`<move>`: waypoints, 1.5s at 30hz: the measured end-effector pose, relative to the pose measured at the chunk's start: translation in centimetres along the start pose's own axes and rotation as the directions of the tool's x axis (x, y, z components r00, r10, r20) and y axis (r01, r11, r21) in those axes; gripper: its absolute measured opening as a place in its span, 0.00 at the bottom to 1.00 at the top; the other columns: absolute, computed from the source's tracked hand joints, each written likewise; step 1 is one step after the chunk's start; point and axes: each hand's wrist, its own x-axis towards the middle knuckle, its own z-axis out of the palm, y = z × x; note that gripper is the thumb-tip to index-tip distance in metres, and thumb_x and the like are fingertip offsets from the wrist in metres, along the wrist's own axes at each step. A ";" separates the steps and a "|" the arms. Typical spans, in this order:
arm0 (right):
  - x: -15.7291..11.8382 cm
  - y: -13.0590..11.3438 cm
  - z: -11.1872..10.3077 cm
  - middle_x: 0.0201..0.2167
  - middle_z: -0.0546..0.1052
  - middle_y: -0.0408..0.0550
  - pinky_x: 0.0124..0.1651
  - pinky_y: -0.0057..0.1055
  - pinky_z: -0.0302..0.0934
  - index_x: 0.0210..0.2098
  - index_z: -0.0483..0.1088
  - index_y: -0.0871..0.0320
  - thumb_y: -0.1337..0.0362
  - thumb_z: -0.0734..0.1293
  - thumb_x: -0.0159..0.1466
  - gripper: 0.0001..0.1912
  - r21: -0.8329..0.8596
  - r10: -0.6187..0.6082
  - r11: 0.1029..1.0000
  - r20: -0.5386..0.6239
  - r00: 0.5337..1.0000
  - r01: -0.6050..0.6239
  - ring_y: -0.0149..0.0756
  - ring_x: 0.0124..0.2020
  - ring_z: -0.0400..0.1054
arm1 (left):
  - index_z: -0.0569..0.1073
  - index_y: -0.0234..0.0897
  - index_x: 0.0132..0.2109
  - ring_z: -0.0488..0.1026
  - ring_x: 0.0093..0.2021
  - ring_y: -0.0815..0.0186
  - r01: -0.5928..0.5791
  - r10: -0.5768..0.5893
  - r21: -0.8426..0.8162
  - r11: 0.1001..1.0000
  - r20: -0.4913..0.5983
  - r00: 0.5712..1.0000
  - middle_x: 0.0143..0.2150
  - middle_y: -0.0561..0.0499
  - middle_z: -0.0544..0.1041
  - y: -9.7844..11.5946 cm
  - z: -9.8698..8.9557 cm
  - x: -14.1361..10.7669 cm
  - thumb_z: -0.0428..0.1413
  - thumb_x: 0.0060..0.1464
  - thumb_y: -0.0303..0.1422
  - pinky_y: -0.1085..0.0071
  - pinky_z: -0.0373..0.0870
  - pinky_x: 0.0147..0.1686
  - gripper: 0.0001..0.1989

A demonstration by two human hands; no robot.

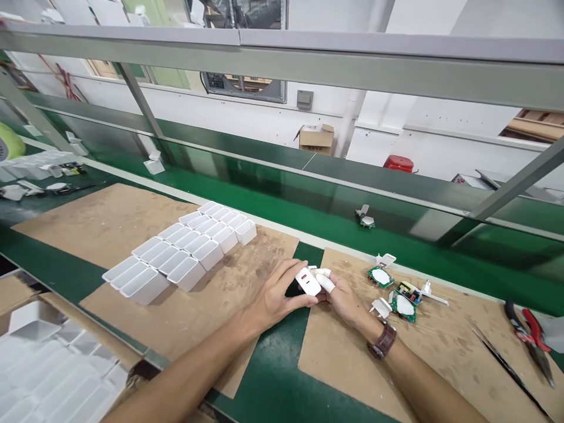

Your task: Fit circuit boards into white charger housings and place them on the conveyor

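My left hand (275, 289) grips a white charger (308, 282) between thumb and fingers. Its end face is turned up toward me, with a red port and a dark slot in it. From the other side my right hand (343, 298), with white covers on two fingers, closes on the same charger; part of that grip is hidden behind it. To the right of my hands lie green circuit boards (404, 306) with white pads and small white plastic pieces (381, 306). Open-topped white cases (183, 239) stand in rows to the left.
Brown cardboard sheets (352, 346) cover parts of the green bench. Tweezers (502, 361) and red-and-black pliers (531, 338) lie at the right. A box of white cases (53, 358) stands at lower left. Behind runs a green conveyor (282, 205) carrying another circuit board (366, 221).
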 end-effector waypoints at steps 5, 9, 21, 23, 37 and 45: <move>0.1 0.0 0.2 0.38 0.83 0.50 0.38 0.43 0.79 0.51 0.77 0.53 0.51 0.64 0.73 0.16 0.058 -0.016 0.998 -0.093 0.996 0.021 0.44 0.37 0.80 | 0.66 0.43 0.68 0.72 0.63 0.48 0.004 -0.004 0.004 1.000 0.029 1.000 0.62 0.40 0.74 0.1 -0.3 -0.1 0.64 0.60 0.37 0.51 0.71 0.63 0.32; 0.5 -0.6 0.6 0.44 0.82 0.52 0.44 0.46 0.78 0.47 0.78 0.55 0.45 0.72 0.65 0.21 0.308 -0.019 0.949 -0.172 0.985 0.072 0.46 0.42 0.79 | 0.59 0.40 0.71 0.70 0.66 0.46 0.119 -0.122 0.070 0.990 0.039 0.992 0.66 0.36 0.71 -0.5 -0.2 -0.3 0.59 0.61 0.32 0.48 0.69 0.64 0.34; 0.5 -1.7 1.3 0.26 0.77 0.47 0.30 0.32 0.68 0.31 0.77 0.57 0.30 0.67 0.60 0.34 0.197 0.064 0.980 -0.155 0.986 -0.033 0.35 0.26 0.70 | 0.74 0.40 0.54 0.77 0.40 0.60 0.346 -0.346 0.024 0.938 0.084 0.934 0.43 0.49 0.79 -1.5 -0.3 0.7 0.65 0.57 0.38 0.65 0.75 0.42 0.20; 0.4 -1.3 1.5 0.26 0.77 0.48 0.28 0.31 0.67 0.31 0.76 0.58 0.29 0.67 0.60 0.35 0.177 0.071 0.983 -0.124 0.990 -0.049 0.35 0.25 0.70 | 0.74 0.39 0.52 0.77 0.37 0.62 0.375 -0.375 0.025 0.927 0.083 0.923 0.39 0.50 0.78 -1.8 -0.3 2.2 0.64 0.57 0.37 0.68 0.74 0.39 0.17; 1.6 0.4 2.3 0.25 0.75 0.47 0.27 0.30 0.64 0.28 0.72 0.57 0.32 0.65 0.62 0.32 0.125 0.054 0.991 -0.048 0.997 -0.047 0.35 0.25 0.69 | 0.73 0.34 0.59 0.77 0.53 0.55 0.466 -0.456 0.240 0.851 -0.101 0.884 0.57 0.41 0.76 -11.0 2.2 16.8 0.61 0.64 0.35 0.56 0.78 0.50 0.18; 1.5 0.1 2.4 0.27 0.75 0.47 0.29 0.30 0.65 0.29 0.73 0.58 0.39 0.66 0.64 0.27 0.068 0.010 0.998 -0.025 1.000 -0.008 0.36 0.27 0.70 | 0.69 0.38 0.64 0.64 0.70 0.46 0.231 -0.172 0.450 0.863 -0.170 0.970 0.67 0.38 0.69 -8.7 -1.2 11.5 0.61 0.56 0.34 0.46 0.63 0.68 0.28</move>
